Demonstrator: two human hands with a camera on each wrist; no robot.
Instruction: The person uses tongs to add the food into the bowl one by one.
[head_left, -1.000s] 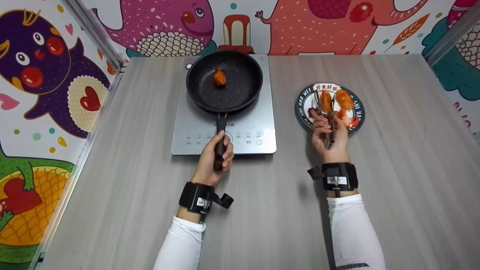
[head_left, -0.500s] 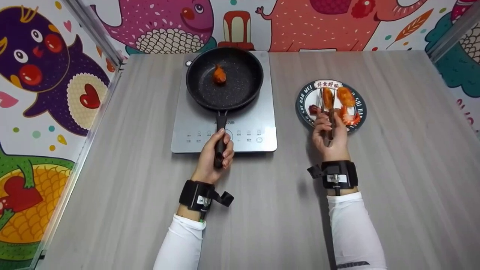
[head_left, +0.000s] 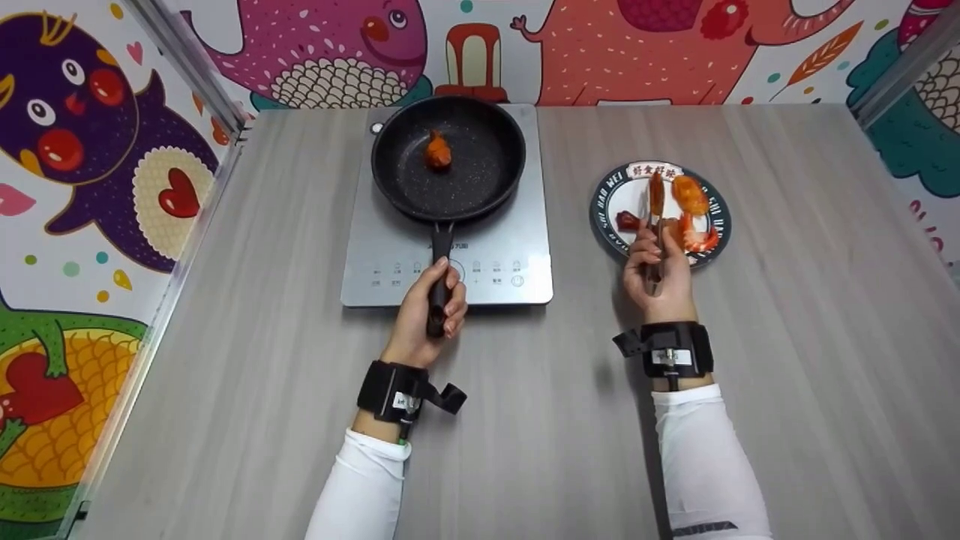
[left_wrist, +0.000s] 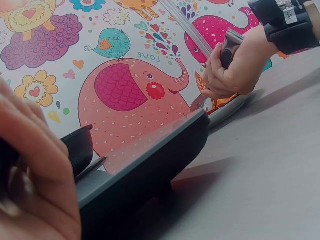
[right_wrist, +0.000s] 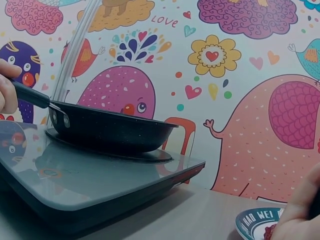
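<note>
In the head view my left hand (head_left: 429, 309) grips the black handle of a frying pan (head_left: 480, 180), which stands on a silver induction cooktop (head_left: 375, 247). One orange-brown piece shaped like a small drumstick (head_left: 438, 153) lies inside the pan. Over a round dark-rimmed plate (head_left: 602, 214), my right hand (head_left: 664, 277) holds metal tongs (head_left: 653, 259). Their tips close on a glazed orange-brown piece like a chicken wing (head_left: 657, 193). Another glazed wing-like piece (head_left: 690, 196), a red-and-white shrimp (head_left: 700, 238) and a dark red morsel (head_left: 628, 220) share the plate, partly covered by the hand.
A grey wood-grain table (head_left: 525, 420) carries the cooktop and, to its right, the plate. Cartoon-printed wall panels (head_left: 637, 52) border the table at the back and the left side. Each wrist wears a black strap (head_left: 678, 350).
The tongs' arms have drawn together, narrowing on the glazed wing-like piece, which now shows edge-on between the tips. My left hand stays on the pan handle; the pan has not moved.
</note>
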